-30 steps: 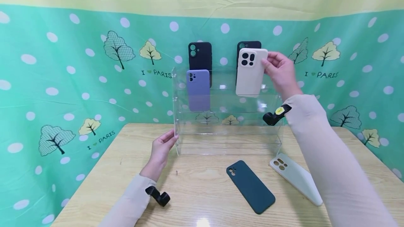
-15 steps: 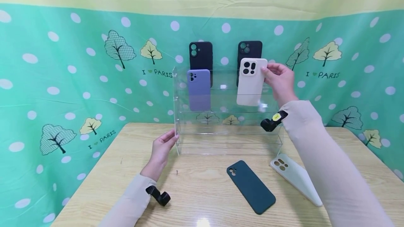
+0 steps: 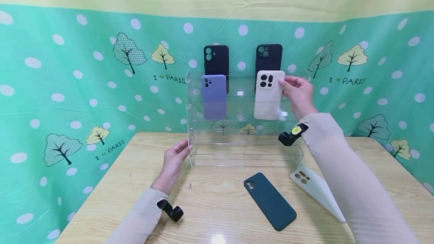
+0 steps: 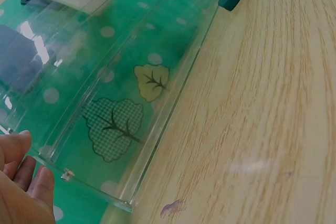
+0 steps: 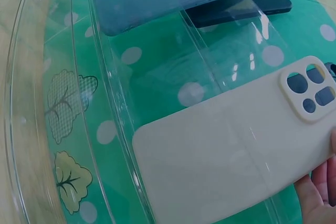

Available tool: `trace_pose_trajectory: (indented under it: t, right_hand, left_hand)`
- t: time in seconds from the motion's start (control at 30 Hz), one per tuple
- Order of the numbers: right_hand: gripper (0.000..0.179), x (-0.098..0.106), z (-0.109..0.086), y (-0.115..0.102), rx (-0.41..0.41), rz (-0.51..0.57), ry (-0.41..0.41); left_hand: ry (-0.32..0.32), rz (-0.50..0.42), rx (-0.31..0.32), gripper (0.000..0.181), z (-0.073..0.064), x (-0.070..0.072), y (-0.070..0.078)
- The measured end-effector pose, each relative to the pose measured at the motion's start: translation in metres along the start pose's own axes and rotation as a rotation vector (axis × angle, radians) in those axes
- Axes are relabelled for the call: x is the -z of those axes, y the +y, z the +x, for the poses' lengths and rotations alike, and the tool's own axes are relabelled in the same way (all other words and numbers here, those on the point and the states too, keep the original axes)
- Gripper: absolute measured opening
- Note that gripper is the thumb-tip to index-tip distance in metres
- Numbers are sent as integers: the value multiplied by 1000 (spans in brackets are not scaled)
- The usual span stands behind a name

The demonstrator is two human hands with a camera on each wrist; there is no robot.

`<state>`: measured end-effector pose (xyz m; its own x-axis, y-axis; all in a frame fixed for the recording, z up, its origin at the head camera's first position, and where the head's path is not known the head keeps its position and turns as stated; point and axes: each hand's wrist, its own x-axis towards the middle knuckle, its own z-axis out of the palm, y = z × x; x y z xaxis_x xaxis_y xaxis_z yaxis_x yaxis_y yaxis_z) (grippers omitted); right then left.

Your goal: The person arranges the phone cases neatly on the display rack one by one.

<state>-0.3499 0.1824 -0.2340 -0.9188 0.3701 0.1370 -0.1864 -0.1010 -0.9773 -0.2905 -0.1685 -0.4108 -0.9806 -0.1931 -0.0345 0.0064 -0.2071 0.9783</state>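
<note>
My right hand (image 3: 298, 94) pinches a cream phone case (image 3: 268, 102) by its upper right edge. The case stands upright in the second tier of a clear acrylic display rack (image 3: 244, 149), its lower end behind the tier's front lip. In the right wrist view the cream case (image 5: 226, 150) fills much of the frame. My left hand (image 3: 173, 164) grips the rack's left side panel low down, thumb and fingers at the edge. A purple phone case (image 3: 214, 97) leans in the same tier on the left. Black phone cases (image 3: 216, 59) stand in the top tier behind both.
A dark teal phone case (image 3: 270, 201) lies on the wooden table (image 3: 210, 206) in front of the rack. To its right lies a pale phone case (image 3: 318, 193), partly under my right forearm. A green dotted curtain (image 3: 101, 67) hangs behind the table.
My right hand has lowered the cream case into the second tier, level with the purple one, uncovering more of the black case behind. The left hand keeps its hold on the rack.
</note>
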Motion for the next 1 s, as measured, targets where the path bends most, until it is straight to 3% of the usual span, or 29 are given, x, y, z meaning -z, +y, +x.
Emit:
trace_pose_trajectory:
  t: [0.6, 1.0]
  right_hand:
    - [13, -11, -5, -1, 34, -46, 98]
    - [13, -9, -6, 0, 32, -72, 105]
  left_hand:
    - [7, 9, -8, 41, -2, -1, 1]
    - [-2, 8, -12, 43, -3, -1, 1]
